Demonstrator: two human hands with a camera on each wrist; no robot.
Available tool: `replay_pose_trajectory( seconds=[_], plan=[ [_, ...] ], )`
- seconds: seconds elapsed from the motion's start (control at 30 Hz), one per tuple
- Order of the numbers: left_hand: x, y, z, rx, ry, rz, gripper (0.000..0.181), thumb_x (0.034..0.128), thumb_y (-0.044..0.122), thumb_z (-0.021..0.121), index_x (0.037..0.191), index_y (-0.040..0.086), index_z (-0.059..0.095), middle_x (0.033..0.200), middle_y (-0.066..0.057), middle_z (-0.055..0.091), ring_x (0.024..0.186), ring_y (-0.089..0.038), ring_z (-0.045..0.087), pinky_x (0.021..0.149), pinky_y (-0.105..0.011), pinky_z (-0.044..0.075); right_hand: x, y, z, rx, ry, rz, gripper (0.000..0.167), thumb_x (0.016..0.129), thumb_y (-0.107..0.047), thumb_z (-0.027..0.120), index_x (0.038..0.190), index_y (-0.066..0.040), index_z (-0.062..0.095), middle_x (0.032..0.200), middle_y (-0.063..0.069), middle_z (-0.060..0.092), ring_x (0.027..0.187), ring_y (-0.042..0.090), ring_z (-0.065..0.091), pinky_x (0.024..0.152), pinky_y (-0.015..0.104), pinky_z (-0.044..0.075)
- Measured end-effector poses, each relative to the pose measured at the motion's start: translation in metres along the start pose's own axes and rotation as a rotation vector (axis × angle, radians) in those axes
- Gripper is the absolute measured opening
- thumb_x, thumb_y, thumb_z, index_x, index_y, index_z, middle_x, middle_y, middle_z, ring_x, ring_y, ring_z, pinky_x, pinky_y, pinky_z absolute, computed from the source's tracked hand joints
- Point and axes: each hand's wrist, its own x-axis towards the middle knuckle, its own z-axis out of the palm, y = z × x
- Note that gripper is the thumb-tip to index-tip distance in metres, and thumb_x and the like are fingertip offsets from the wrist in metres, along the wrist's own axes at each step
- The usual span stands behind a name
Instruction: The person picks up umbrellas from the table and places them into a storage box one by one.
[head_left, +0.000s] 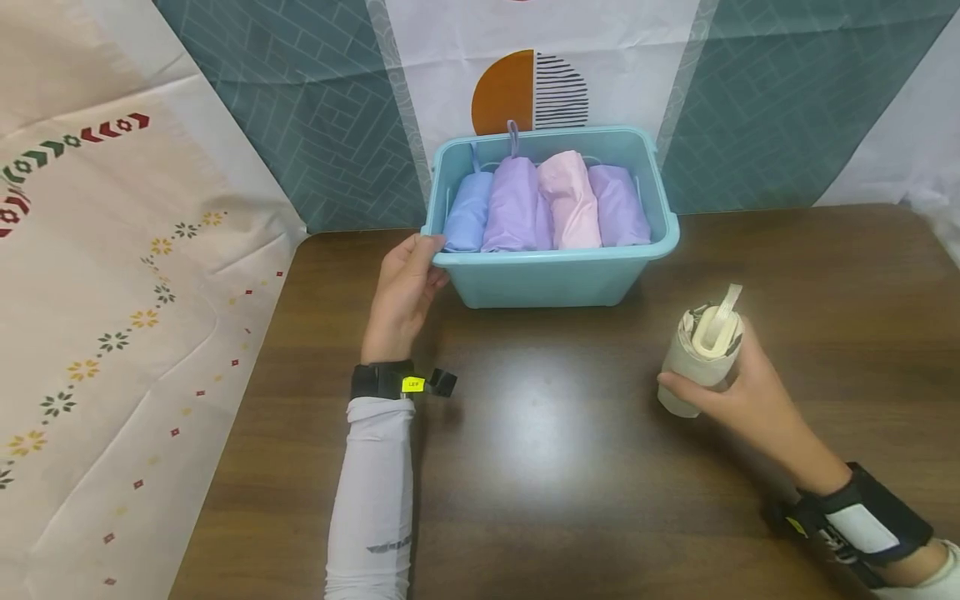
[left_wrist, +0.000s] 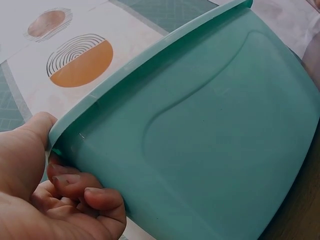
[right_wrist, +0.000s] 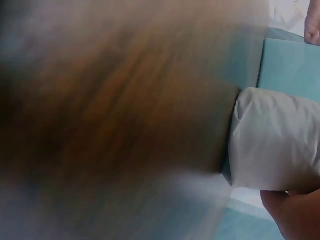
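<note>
My left hand (head_left: 403, 292) grips the front left corner of a light blue plastic bin (head_left: 540, 283), thumb over the rim and fingers curled below it. In the left wrist view, the bin's side (left_wrist: 215, 125) fills most of the picture. Inside the bin stand several rolled fabric bundles: a blue one (head_left: 468, 212), purple ones (head_left: 512, 204) and a pink one (head_left: 570, 200). To the right of the bin, my right hand (head_left: 738, 400) holds a cream rolled fabric bundle (head_left: 693, 371) upright, with a pale strap on top. The right wrist view shows this bundle (right_wrist: 275, 142) close up.
The brown wooden table (head_left: 525, 517) lies under both hands. Behind the bin hangs a patterned cloth (head_left: 322, 108) in teal and white. A cream cloth (head_left: 112, 333) with printed flowers is along the left side.
</note>
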Motion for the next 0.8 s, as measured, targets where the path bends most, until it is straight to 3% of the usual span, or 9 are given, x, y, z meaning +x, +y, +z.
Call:
replay_pose_trajectory(
  seconds=[0.23, 0.5, 0.8],
  plan=[
    [0.0, 0.001, 0.0, 0.006, -0.001, -0.003, 0.024, 0.101, 0.011, 0.061, 0.079, 0.009, 0.053, 0.065, 0.0, 0.041, 0.059, -0.013, 0.039, 0.062, -0.023, 0.038, 0.003, 0.002, 0.003, 0.006, 0.027, -0.017, 0.088, 0.08, 0.003, 0.088, 0.152, -0.008, 0.039, 0.127, 0.0, 0.053, 0.111, 0.014, 0.052, 0.091, 0.017, 0.039],
    [-0.001, 0.0, -0.001, -0.003, -0.002, -0.001, 0.025, 0.1008, 0.011, 0.061, 0.077, 0.009, 0.053, 0.064, 0.0, 0.04, 0.059, -0.013, 0.039, 0.062, -0.024, 0.038, 0.005, 0.0, 0.002, -0.024, 0.058, 0.044, 0.08, 0.085, -0.005, 0.086, 0.151, -0.013, 0.042, 0.127, -0.002, 0.056, 0.11, 0.015, 0.053, 0.091, 0.026, 0.039],
    [-0.001, 0.0, -0.001, 0.006, -0.005, 0.004, 0.024, 0.1014, 0.011, 0.061, 0.079, 0.009, 0.054, 0.066, -0.001, 0.041, 0.059, -0.014, 0.038, 0.063, -0.025, 0.038, 0.009, -0.008, 0.002, -0.081, 0.056, 0.061, 0.079, 0.088, -0.015, 0.087, 0.154, -0.012, 0.043, 0.122, 0.004, 0.06, 0.102, 0.016, 0.057, 0.083, 0.029, 0.044]
  ],
)
